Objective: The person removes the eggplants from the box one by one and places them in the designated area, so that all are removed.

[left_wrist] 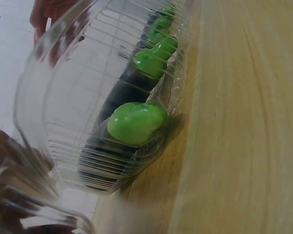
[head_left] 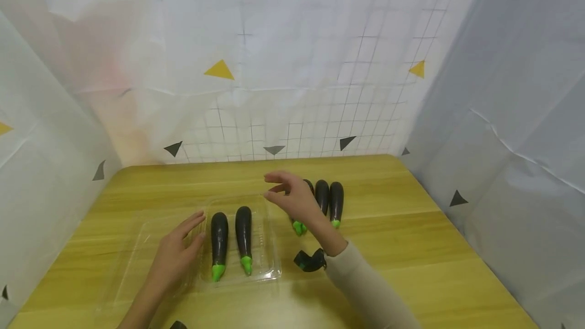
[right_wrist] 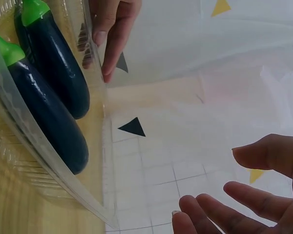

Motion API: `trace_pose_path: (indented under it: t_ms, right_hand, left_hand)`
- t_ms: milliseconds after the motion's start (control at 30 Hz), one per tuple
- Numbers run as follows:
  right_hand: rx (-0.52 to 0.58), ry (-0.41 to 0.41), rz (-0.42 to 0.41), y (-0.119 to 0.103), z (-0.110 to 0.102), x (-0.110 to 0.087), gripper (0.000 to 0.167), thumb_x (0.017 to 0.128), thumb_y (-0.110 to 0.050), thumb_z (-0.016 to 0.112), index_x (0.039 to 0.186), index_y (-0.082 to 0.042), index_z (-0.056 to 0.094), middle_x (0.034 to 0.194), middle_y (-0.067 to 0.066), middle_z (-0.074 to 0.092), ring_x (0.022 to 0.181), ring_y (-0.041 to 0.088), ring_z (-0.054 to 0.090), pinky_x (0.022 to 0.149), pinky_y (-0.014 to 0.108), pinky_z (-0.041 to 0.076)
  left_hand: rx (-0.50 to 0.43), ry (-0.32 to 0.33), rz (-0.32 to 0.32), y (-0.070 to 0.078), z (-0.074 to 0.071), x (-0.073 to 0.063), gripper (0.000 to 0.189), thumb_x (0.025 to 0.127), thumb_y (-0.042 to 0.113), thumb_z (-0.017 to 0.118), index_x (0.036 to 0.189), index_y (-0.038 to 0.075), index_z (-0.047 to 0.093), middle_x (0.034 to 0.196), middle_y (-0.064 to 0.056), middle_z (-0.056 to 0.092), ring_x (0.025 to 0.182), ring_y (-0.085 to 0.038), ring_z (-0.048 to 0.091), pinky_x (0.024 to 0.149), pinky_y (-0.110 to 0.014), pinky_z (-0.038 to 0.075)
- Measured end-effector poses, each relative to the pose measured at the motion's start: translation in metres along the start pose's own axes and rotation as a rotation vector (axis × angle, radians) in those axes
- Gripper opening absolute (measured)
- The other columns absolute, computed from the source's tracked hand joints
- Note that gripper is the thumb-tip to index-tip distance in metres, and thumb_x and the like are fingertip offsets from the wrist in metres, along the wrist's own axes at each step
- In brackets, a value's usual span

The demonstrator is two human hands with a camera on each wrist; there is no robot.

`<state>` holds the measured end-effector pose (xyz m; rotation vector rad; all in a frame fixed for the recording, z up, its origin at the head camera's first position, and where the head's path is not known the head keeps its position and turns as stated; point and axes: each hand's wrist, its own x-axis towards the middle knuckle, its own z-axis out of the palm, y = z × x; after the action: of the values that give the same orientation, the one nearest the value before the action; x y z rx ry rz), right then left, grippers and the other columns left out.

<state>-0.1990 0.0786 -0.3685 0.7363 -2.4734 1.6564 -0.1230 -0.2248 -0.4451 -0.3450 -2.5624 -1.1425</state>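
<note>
Two dark eggplants with green caps, one on the left and one on the right, lie side by side in a clear plastic container. At the container's left side is my left hand, its fingers fairly straight; whether they touch the wall cannot be told. My right hand hovers over the table just right of the container, fingers spread and lightly bent, holding nothing. In the right wrist view its fingers are apart from the container. Behind that hand lie more eggplants, partly hidden.
The container's clear lid lies folded out to the left on the wooden table. A black device sits at the right wrist. White sheets with triangle marks surround the table at the back and sides.
</note>
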Motion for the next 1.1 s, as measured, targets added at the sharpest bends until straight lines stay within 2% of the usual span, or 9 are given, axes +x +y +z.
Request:
trace_pose_path:
  t_ms: [333,500,800,1100]
  right_hand:
    - [0.008,-0.05,0.014,0.0,0.01,-0.002,0.046,0.097,-0.013,0.073,0.142,-0.011,0.063,0.137,0.011,0.065,0.11,0.026,0.068,0.083,0.04,0.061]
    - [-0.002,-0.081,0.026,0.004,0.017,-0.002,0.045,0.098,-0.016,0.073,0.142,-0.013,0.063,0.139,0.007,0.064,0.111,0.023,0.068,0.083,0.038,0.061]
    - [-0.025,-0.107,0.03,0.007,0.026,-0.004,0.044,0.099,-0.019,0.073,0.142,-0.015,0.063,0.139,0.004,0.064,0.111,0.022,0.068,0.084,0.038,0.061]
    - [-0.007,-0.165,0.027,0.009,0.041,-0.002,0.046,0.098,-0.021,0.074,0.143,-0.014,0.063,0.141,0.007,0.063,0.112,0.023,0.068,0.081,0.032,0.061]
  left_hand:
    - [0.004,-0.001,0.002,-0.001,0.001,0.002,0.043,0.1,0.007,0.068,0.142,-0.002,0.06,0.152,-0.016,0.053,0.139,-0.046,0.046,0.11,-0.066,0.038]
    - [0.003,-0.007,-0.005,0.0,0.001,0.002,0.043,0.101,0.007,0.068,0.142,-0.002,0.06,0.152,-0.017,0.053,0.139,-0.046,0.045,0.111,-0.066,0.038]
    - [0.002,0.008,0.018,0.001,0.001,0.002,0.042,0.101,0.006,0.068,0.141,-0.003,0.061,0.151,-0.018,0.054,0.137,-0.047,0.047,0.109,-0.067,0.04]
    - [0.001,0.001,-0.008,-0.001,0.001,0.001,0.043,0.101,0.006,0.067,0.142,-0.004,0.06,0.152,-0.019,0.052,0.139,-0.047,0.045,0.111,-0.067,0.038]
